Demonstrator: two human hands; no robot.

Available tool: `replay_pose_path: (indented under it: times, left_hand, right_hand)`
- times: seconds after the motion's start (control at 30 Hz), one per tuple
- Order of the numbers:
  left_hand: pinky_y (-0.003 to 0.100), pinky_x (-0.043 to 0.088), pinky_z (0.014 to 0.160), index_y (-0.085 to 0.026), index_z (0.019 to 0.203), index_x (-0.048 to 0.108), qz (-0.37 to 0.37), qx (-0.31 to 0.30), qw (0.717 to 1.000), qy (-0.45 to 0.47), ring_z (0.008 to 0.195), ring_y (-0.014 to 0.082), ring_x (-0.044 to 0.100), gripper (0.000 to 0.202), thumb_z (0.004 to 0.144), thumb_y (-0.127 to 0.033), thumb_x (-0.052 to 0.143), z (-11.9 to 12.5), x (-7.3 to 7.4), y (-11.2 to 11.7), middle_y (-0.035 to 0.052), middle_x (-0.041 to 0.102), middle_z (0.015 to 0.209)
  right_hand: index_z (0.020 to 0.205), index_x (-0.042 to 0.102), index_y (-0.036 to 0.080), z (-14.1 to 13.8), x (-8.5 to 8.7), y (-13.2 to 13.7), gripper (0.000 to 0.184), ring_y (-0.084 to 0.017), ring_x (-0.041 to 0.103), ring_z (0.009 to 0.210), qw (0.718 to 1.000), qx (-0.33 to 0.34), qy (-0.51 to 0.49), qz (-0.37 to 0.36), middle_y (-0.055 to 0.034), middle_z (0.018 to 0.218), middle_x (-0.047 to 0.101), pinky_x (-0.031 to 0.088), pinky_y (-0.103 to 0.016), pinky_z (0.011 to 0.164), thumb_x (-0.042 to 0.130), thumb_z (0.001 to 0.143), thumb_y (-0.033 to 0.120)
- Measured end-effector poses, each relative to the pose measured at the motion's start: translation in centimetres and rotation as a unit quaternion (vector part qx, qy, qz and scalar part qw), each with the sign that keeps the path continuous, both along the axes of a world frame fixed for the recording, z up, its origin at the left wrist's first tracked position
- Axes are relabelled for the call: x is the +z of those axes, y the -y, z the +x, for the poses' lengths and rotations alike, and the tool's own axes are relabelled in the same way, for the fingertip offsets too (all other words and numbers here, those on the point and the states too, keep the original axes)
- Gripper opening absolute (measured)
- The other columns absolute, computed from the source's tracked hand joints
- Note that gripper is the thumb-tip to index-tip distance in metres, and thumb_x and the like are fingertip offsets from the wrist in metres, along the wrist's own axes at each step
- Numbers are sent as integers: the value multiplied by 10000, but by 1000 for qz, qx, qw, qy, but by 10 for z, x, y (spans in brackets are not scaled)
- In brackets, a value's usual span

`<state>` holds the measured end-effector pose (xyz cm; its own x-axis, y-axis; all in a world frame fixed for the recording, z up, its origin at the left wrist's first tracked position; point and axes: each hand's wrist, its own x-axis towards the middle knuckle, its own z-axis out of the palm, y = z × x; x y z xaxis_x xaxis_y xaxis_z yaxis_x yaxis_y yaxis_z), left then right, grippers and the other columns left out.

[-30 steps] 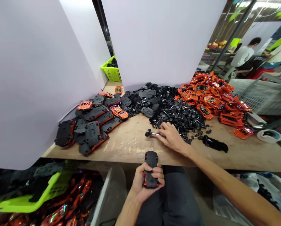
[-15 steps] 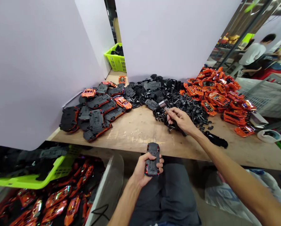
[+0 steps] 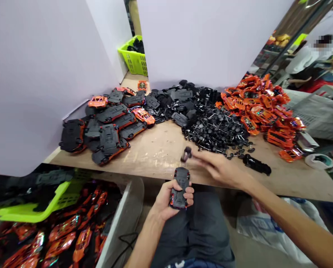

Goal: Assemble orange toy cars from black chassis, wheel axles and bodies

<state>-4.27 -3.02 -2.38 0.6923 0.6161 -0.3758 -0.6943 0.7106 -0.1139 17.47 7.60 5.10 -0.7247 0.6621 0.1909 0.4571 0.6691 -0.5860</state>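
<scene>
Upturned toy car in left hand, right hand close by

Left hand [image 3: 166,197] wrapped round a toy car [image 3: 180,186], thumb across its grey underside, fingers curled over the far side. Car sits above the lap, at the front edge of the bench [image 3: 160,149], underside facing up, red showing along its sides. Right hand [image 3: 224,167] over the bench, just beyond the car, fingers stretched out; a small dark piece [image 3: 186,153], blurred, at the fingertips. Cannot tell whether it is gripped.

Beyond the right hand: heap of wheels on axles [image 3: 216,130]. Orange car shells [image 3: 262,108] piled to the right of it; grey and black bases [image 3: 180,96] behind and left. Far left of bench: stacked cars [image 3: 109,139], mostly bottoms up. Black part [image 3: 257,165] lies alone near the right forearm. Below bench, left: green crate [image 3: 29,216], more orange cars [image 3: 82,243].
</scene>
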Motion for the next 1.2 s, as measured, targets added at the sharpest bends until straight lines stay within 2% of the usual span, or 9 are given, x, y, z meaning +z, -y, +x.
replay_pose_path:
  times: [0.07, 0.23, 0.33, 0.47, 0.6, 0.73, 0.87, 0.97, 1.2]
  left_hand:
    - [234, 451, 641, -51, 991, 612, -6, -5, 1000, 9, 653, 112, 470, 331, 663, -96, 594, -1, 0, -1, 39, 475, 812]
    - [237, 458, 643, -73, 999, 591, -21, -9, 1000, 22, 661, 121, 470, 348, 651, -89, 588, -3, 1, -4, 41, 477, 821]
    - [233, 455, 639, -71, 987, 589, -24, -16, 999, 28, 657, 118, 471, 339, 649, -92, 589, -4, 2, -5, 38, 467, 818]
    - [233, 458, 643, -64, 991, 591, -26, -11, 999, 33, 658, 114, 483, 337, 655, -88, 593, -4, 4, -5, 41, 471, 828]
    - [236, 458, 629, -77, 977, 583, -37, -14, 999, 32, 654, 117, 482, 332, 645, -88, 593, -3, 5, -6, 38, 469, 825]
    - [236, 465, 636, -75, 978, 583, -48, -8, 998, 28, 658, 116, 493, 329, 649, -89, 594, -1, 7, -6, 32, 458, 820]
    - [231, 464, 635, -76, 974, 578, -57, -3, 998, 22, 659, 112, 493, 313, 661, -84, 589, -2, 11, -7, 31, 458, 819]
    - [234, 466, 631, -73, 980, 577, -61, -7, 998, 18, 654, 110, 494, 319, 661, -83, 588, -2, 13, -7, 28, 460, 812]
    - [226, 494, 643, -83, 952, 613, -40, 7, 999, -31, 667, 111, 544, 281, 672, -103, 630, 4, 15, -3, 50, 542, 813]
  right_hand:
    - [1534, 527, 256, 2, -5, 16, 523, -219, 740, 1071, 998, 56, 18, 16, -110, 1337, 723, 600, -336, 900, 486, 1029, 129]
    - [1466, 602, 311, -5, -20, 38, 578, -199, 753, 984, 991, -45, -94, 84, -76, 1217, 760, 614, -298, 835, 508, 966, 37]
    - [1464, 614, 308, -9, -25, 42, 639, -171, 755, 850, 997, -9, -35, 67, -57, 1108, 777, 605, -251, 724, 482, 919, 1]
    - [1418, 659, 280, -2, -25, 45, 579, -198, 748, 926, 992, -94, -58, 57, -66, 1103, 775, 621, -303, 812, 488, 927, 25]
    - [1420, 663, 291, 5, -20, 40, 641, -171, 736, 821, 999, -17, -14, 39, -45, 1034, 778, 613, -278, 746, 472, 884, -4]
    - [1367, 702, 290, -7, -25, 26, 543, -215, 743, 997, 987, -108, -110, 49, -55, 1130, 784, 610, -347, 886, 512, 924, 41]
    - [1396, 684, 274, -15, -38, 19, 583, -188, 747, 881, 998, -37, -54, 24, -46, 1039, 796, 604, -295, 808, 511, 898, 22]
    - [1409, 672, 274, -4, -41, 23, 588, -208, 746, 1036, 992, -93, -82, 33, -61, 1177, 781, 600, -334, 917, 492, 912, 17]
    - [1369, 687, 238, 15, -41, 25, 392, -233, 747, 1061, 994, -98, -39, 15, -88, 1205, 775, 609, -366, 933, 535, 1018, 149]
